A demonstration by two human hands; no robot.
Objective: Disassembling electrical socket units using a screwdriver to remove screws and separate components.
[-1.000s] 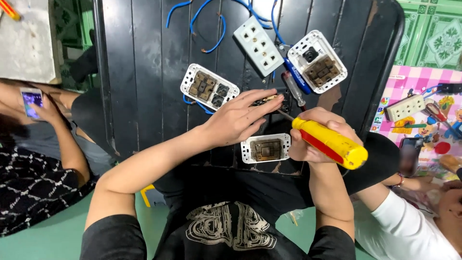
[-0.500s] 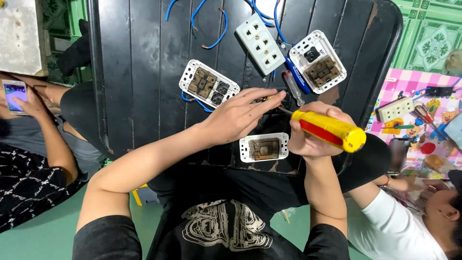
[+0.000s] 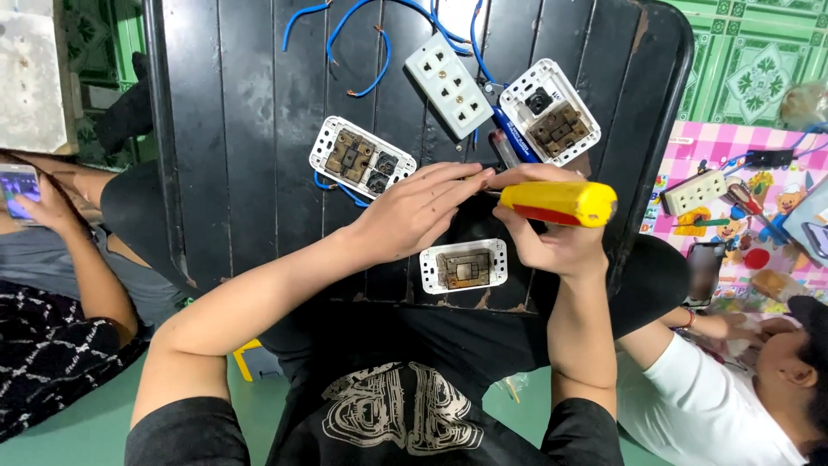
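Gripping yellow screwdriver (image 3: 559,204) w/ right hand (image 3: 552,237); left hand (image 3: 414,211) fingers pinching its tip.

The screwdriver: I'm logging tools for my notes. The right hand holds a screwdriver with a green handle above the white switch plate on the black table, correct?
Not quite: the handle is yellow with a red stripe, not green. The head view shows the right hand holding the screwdriver above the white switch plate on the black table.
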